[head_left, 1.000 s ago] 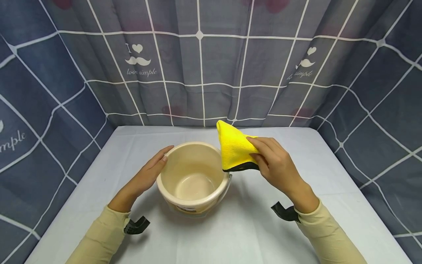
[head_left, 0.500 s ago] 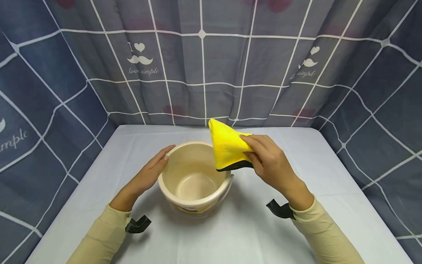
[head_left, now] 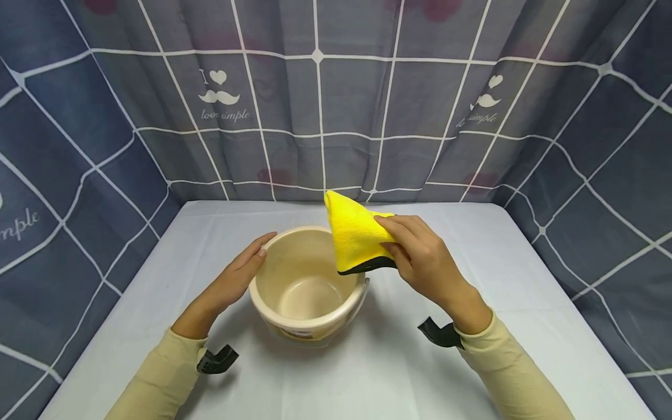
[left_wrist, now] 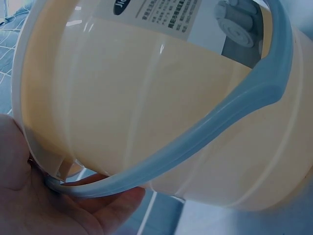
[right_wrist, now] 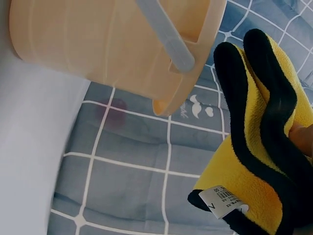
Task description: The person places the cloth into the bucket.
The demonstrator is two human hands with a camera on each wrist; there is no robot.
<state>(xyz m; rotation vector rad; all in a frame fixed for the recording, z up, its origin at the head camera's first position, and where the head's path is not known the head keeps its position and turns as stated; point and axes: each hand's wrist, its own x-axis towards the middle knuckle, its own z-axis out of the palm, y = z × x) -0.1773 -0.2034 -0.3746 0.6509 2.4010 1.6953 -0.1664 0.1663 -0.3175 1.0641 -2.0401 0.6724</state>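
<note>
a: what's sitting nearest, on this side of the bucket (head_left: 299, 265)?

b: two sleeves (head_left: 160, 370) are reaching in over the white table (head_left: 336, 385), one left of the bucket, one right.

a: and the hands?

b: the left hand (head_left: 236, 274) is gripping the bucket's left rim, thumb at the edge and fingers along the outer wall, close by the end of the grey handle (left_wrist: 195, 139). the right hand (head_left: 425, 251) is pinching the cloth (head_left: 354, 236) between thumb and fingers.

a: where is the cloth hanging?

b: it's hovering, folded, above the bucket's right rim, black edging downward; the right wrist view is showing a gap between them. a white tag (right_wrist: 222, 200) is poking from its edge.

a: how will it be handling?

b: light, soft and floppy, i'm guessing, not slippery, nothing to break. i'm favouring a pinch through all the folds, as the fingers are doing.

a: and the bucket?

b: it's looking like stiff plastic, probably light and a bit slick. the rim is offering the surest hold; the handle is slanting down its near side.

a: anything farther off?

b: behind the bucket, a checked curtain (head_left: 283, 111) is hanging beyond the table.
</note>
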